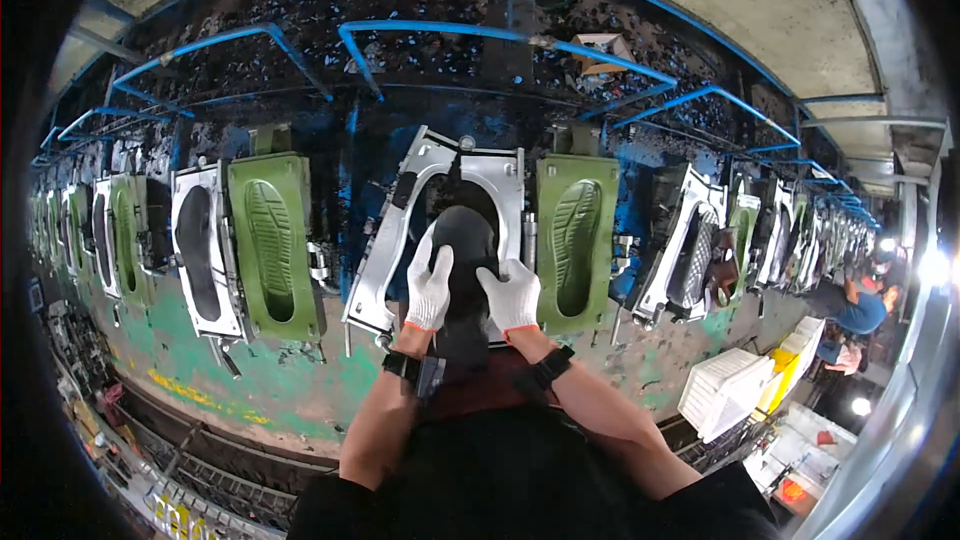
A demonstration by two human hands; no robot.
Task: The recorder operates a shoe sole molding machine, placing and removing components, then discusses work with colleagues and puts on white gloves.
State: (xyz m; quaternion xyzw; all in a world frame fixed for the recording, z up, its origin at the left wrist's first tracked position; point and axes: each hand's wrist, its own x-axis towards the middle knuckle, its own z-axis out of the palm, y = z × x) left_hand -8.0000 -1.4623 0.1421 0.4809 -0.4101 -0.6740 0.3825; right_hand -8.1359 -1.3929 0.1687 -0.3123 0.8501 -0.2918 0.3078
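Observation:
A black shoe-shaped piece (465, 240) is held upright between my two hands, its rounded end pointing away from me. I cannot tell whether it is a sole or an upper. My left hand (429, 287), in a white glove, grips its left edge with the thumb over the near face. On the right edge, my right hand (513, 295), gloved too, closes on it with the fingers partly hidden behind. Just beyond the piece lies a silver metal mould frame (375, 285), its two halves spread apart and partly covered by my hands.
Green sole-shaped moulds (270, 255) (577, 250) flank the silver frame in a long row. Other silver frames (207, 260) hold dark soles. Blue rails (450, 28) run behind. White crates (725, 390) stand at right, and a person in blue (862, 310) is farther off.

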